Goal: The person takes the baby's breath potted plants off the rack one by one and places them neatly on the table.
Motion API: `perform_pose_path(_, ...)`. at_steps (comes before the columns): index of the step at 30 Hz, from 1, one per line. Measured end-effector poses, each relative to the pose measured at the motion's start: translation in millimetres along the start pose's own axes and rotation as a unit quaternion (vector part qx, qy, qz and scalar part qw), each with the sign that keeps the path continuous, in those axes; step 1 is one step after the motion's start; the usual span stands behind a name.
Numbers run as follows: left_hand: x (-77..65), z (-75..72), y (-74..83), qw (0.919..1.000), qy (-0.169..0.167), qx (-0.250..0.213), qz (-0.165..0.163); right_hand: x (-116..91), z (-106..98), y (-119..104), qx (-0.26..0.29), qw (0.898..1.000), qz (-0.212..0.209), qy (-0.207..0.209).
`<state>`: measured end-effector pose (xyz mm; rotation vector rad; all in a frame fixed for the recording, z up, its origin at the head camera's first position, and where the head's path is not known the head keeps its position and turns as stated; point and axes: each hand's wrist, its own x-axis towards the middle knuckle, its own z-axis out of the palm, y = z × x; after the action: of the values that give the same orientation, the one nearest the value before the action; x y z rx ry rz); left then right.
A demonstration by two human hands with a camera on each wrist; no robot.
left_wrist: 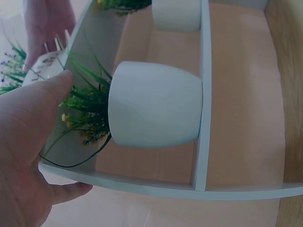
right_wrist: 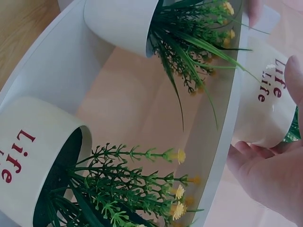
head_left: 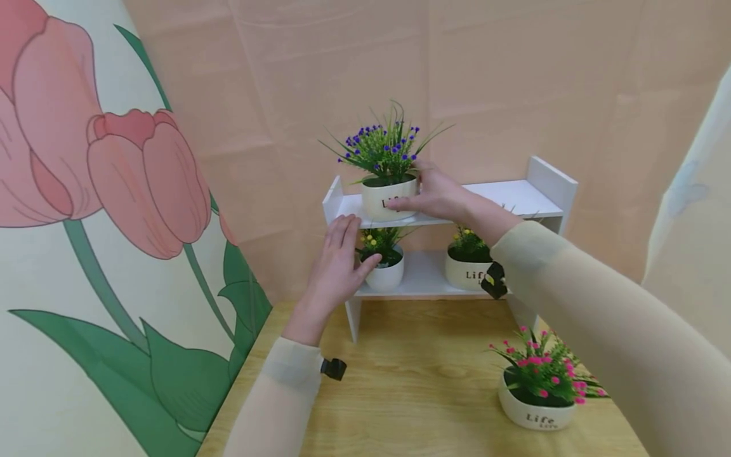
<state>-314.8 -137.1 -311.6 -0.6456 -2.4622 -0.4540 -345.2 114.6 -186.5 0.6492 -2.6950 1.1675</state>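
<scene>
Flowerpot with purple blooms (head_left: 388,200) is held between fingers (head_left: 424,171) of the right hand (head_left: 444,195) (by the upper shelf (head_left: 514,194)).

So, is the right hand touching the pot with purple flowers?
Touching: the head view shows the right hand with its thumb across the front of the purple-flowered pot.

Can't fully read purple-flowered pot (head_left: 375,199), far left, behind right hand (head_left: 442,193) | can't see all of lower right pot (head_left: 458,269), behind right sleeve (head_left: 594,311) | lose left sleeve (head_left: 280,393) off head view's near edge | get only a blur of purple blooms (head_left: 394,149) in left wrist view
</scene>
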Motion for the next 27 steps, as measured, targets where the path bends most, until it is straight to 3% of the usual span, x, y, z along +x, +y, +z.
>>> perform_pose_path(27,2.5,4.7,-4.3,0.9999,0.011,0.008,0.004,11.5,10.6,2.7,0.011,1.0,0.011,0.003)
